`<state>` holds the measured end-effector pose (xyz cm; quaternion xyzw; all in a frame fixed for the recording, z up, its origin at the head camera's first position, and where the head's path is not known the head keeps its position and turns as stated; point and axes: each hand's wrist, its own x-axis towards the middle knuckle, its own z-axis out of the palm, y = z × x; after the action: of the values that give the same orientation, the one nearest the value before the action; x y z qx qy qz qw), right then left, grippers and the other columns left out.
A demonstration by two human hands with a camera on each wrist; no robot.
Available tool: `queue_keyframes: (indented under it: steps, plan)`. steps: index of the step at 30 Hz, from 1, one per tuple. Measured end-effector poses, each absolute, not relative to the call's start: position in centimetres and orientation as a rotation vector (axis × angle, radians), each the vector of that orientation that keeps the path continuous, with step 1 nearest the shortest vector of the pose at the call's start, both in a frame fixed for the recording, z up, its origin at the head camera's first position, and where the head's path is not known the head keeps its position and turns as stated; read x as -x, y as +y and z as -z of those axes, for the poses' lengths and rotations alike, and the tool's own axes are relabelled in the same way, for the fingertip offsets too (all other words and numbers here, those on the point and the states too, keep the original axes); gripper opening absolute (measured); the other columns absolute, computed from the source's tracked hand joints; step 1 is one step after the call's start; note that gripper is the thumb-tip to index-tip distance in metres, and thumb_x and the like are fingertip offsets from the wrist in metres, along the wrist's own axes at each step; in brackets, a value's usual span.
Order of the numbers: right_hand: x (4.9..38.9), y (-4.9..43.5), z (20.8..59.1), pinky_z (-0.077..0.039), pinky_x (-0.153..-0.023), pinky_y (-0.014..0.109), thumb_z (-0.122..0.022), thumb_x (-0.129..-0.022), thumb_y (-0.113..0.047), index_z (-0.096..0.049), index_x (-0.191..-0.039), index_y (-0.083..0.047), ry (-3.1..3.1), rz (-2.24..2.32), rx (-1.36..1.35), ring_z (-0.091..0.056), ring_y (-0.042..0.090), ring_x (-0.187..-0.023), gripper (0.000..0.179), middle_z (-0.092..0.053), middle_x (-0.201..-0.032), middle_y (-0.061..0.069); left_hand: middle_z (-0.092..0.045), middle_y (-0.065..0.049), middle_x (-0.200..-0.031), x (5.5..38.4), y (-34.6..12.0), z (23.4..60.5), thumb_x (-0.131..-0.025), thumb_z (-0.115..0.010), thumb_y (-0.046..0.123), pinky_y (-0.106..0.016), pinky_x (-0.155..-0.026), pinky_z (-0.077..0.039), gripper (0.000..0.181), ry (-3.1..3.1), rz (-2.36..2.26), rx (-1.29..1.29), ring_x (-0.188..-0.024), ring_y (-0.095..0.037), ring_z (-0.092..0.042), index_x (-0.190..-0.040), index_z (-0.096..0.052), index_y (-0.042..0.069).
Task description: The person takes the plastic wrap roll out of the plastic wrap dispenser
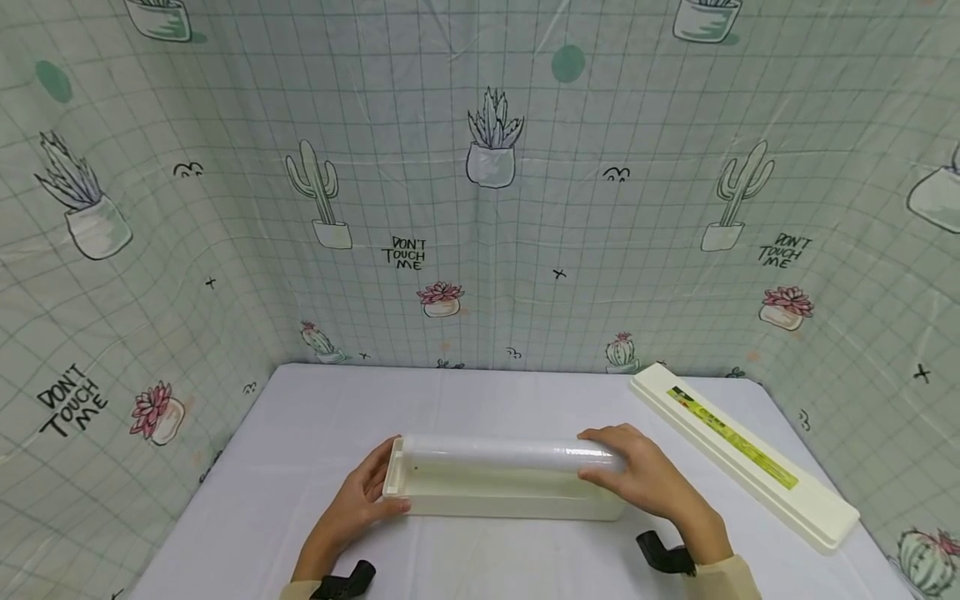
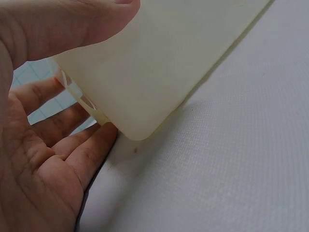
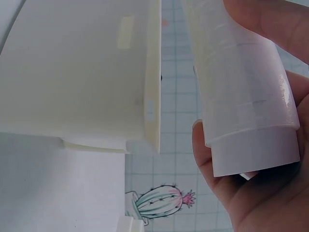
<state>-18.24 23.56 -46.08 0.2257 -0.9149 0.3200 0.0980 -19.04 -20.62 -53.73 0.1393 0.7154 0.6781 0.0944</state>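
Note:
A long cream plastic box [image 1: 510, 506] lies lengthwise on the table, its top uncovered. My left hand [image 1: 360, 493] grips the box's left end, thumb over the front wall and fingers round the end. In the left wrist view the thumb lies across the box's smooth wall [image 2: 149, 72]. My right hand [image 1: 648, 472] holds the right end of a clear roll of plastic wrap [image 1: 502, 452] along the box's back edge. The right wrist view shows fingers and thumb curled round the roll [image 3: 241, 82], its pale core sticking out and a gap between it and the box [image 3: 82, 72].
At the right, a long cream lid [image 1: 742, 454] with a yellow-green label lies slantwise on the white-covered table [image 1: 420, 398]. A cloth backdrop [image 1: 480, 225] printed with cacti and a grid surrounds the table's back and sides.

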Motion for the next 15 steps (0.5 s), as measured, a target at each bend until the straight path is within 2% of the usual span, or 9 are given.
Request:
queue_keyframes:
  steps: [5,10,15]
  plan:
    - [18.29,23.78,46.07,-0.056,-0.078,0.029,-0.084,-0.085,-0.037,-0.073,-0.125,-0.018,-2.709,-0.972,-0.653,-0.059,0.010,-0.101,0.045,-0.072,-0.121,-0.003,-0.032,-0.023,-0.164,19.01,-20.52,53.71,-0.080,-0.084,0.002,-0.012,-0.106,-0.043,0.102,2.140,-2.001,-0.397,-0.131,0.011,-0.049,-0.163,-0.023,0.004]
    - [18.32,24.04,46.00,-0.056,-0.078,0.030,-0.084,-0.086,-0.035,-0.073,-0.124,-0.014,-2.678,-0.945,-0.671,-0.061,0.014,-0.103,0.045,-0.073,-0.121,-0.001,-0.032,-0.023,-0.164,19.09,-20.46,53.61,-0.081,-0.083,0.003,-0.011,-0.106,-0.042,0.102,2.140,-2.004,-0.396,-0.133,0.009,-0.048,-0.163,-0.023,0.004]
    - [18.36,24.30,46.03,-0.056,-0.079,0.031,-0.084,-0.086,-0.034,-0.073,-0.124,-0.015,-2.677,-0.956,-0.645,-0.062,0.018,-0.105,0.044,-0.073,-0.120,-0.001,-0.029,-0.021,-0.166,19.00,-20.51,53.63,-0.082,-0.083,0.004,-0.011,-0.106,-0.042,0.102,2.145,-1.990,-0.386,-0.144,-0.007,-0.044,-0.163,-0.022,0.005]
